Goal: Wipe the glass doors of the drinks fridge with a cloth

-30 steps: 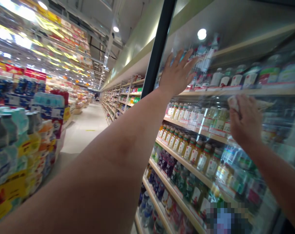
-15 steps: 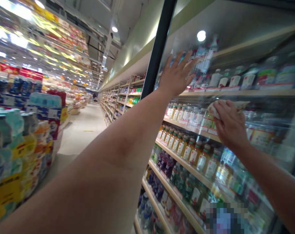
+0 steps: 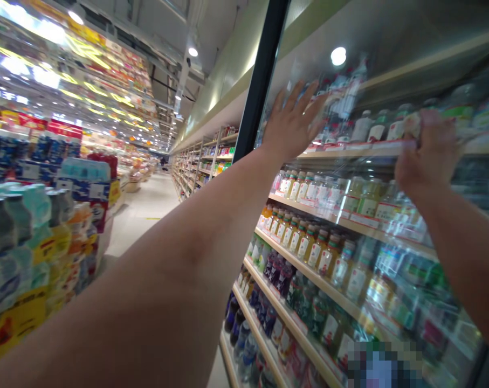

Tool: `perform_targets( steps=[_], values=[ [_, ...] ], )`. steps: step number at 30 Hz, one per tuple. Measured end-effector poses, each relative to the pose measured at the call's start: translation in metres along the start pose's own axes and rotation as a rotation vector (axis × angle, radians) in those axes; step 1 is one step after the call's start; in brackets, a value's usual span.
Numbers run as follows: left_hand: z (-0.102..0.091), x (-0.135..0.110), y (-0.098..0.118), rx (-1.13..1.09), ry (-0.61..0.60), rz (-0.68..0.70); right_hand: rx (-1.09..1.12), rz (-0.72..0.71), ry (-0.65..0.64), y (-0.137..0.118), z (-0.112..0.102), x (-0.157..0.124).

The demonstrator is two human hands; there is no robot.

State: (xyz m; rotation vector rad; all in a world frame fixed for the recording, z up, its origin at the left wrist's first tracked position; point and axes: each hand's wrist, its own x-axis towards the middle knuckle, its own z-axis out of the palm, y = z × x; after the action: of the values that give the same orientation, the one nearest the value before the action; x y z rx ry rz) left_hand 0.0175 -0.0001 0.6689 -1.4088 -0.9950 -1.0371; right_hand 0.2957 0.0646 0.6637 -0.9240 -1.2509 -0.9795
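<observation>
Left hand (image 3: 290, 126) flat on glass door (image 3: 390, 59); right hand (image 3: 428, 151) presses cloth (image 3: 410, 125) against it; bottles (image 3: 309, 249) behind.

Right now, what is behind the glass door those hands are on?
Behind the glass door, shelves hold rows of amber juice bottles, with dark bottles lower. The left hand and right hand, gripping a pale cloth, cover some top-shelf bottles; glare blurs others.

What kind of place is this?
Most likely a supermarket. A glass door fronts cooler shelves full of drink bottles. A long aisle runs past more shelves, and stacked packs stand across it.
</observation>
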Motion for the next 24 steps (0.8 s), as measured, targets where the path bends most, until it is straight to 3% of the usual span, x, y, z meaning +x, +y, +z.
perform_targets(
  steps=[5,9,14,19,24],
  values=[
    [0.000,-0.001,-0.004,-0.068,-0.001,0.002,0.046,0.034,-0.149,-0.024,-0.009,0.057],
    [-0.003,-0.001,-0.003,-0.041,0.011,0.018,0.049,0.047,-0.180,-0.033,-0.013,0.066],
    [-0.006,0.002,0.000,-0.004,0.006,0.027,0.058,-0.032,-0.180,-0.024,-0.013,0.047],
    [-0.004,0.004,-0.001,-0.127,0.039,0.046,0.088,-0.127,-0.172,-0.025,-0.023,0.012],
    [-0.012,0.004,0.003,-0.095,-0.065,0.042,0.090,-0.207,-0.166,-0.024,-0.035,-0.025]
  ],
)
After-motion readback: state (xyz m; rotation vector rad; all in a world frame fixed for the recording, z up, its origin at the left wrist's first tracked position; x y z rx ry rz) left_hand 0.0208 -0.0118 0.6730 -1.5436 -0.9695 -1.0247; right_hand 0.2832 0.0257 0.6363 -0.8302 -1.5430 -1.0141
